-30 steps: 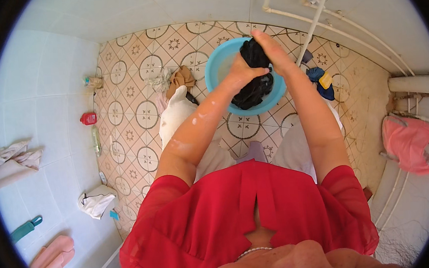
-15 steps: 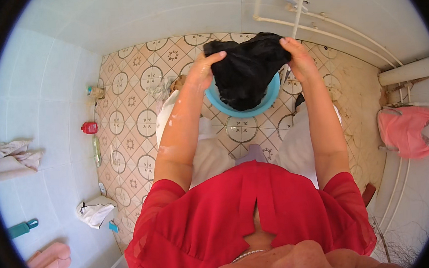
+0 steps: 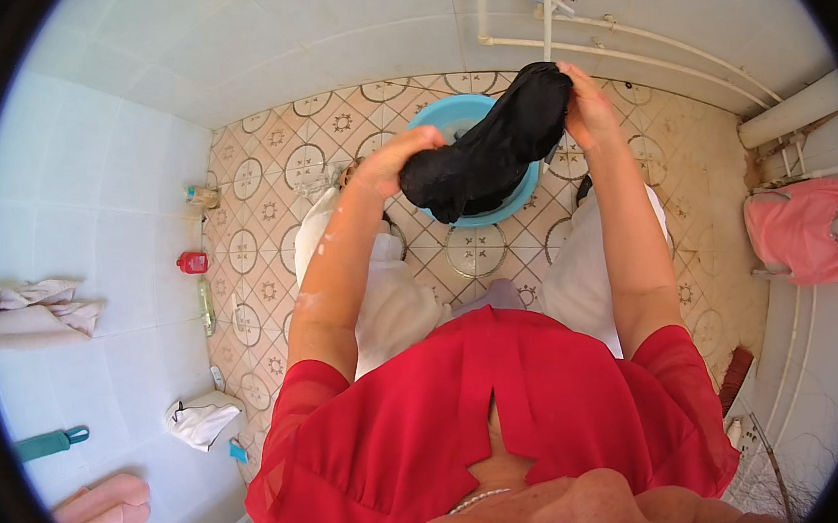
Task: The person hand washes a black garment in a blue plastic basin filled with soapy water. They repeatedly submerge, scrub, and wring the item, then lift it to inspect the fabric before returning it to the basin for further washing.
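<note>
At the bottom of the frame the person's red top fills the view, with both bare forearms rising toward the upper centre. The left hand [image 3: 395, 162] is closed around the lower end of a black wet garment [image 3: 485, 150], its fingers wrapped over the bunched cloth; the right hand [image 3: 587, 106] pinches the upper end, closed on the fabric near the top of the frame. The garment hangs stretched between them, just above a blue basin [image 3: 521, 194] that sits on the patterned floor tiles [image 3: 264, 272]. The cloth looks soft, limp and likely heavy with water, probably slippery, so a firm grip on gathered folds at each end suits it better than a fingertip hold. At left, a red bottle [image 3: 193, 263] stands by the wall, and a white cloth [image 3: 200, 420] lies lower down. At far right a pink garment [image 3: 799, 229] hangs, with white pipes [image 3: 618, 53] running along the wall above.
</note>
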### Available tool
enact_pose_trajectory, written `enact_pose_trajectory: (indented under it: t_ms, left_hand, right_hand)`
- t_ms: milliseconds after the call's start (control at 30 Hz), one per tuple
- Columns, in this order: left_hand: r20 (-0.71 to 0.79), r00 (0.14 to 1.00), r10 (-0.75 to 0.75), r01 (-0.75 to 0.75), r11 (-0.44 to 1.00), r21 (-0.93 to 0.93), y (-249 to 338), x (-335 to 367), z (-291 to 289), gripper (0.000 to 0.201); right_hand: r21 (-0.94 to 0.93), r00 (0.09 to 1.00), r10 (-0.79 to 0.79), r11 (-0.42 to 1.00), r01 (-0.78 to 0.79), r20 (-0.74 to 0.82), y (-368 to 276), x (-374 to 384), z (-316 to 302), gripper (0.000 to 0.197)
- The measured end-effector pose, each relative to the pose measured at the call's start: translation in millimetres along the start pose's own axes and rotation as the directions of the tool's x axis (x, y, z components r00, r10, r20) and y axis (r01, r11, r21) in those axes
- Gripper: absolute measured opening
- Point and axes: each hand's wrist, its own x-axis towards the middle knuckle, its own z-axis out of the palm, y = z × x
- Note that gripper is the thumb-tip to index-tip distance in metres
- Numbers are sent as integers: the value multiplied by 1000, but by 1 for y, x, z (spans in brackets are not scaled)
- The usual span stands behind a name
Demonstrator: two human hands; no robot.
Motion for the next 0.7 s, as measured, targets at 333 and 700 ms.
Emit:
enact_pose_trajectory:
  t_ms: [333,700]
  left_hand:
    - [-419,882,215,-112,960,256,12,-3,16,10]
    - [-471,783,407,-275,905,325,45,-11,9,14]
  right_hand:
    - [-324,1000,-5,946,5,0,4,2,-9,34]
    - [-979,862,-471,157,-128,-188,9,14,-30,47]
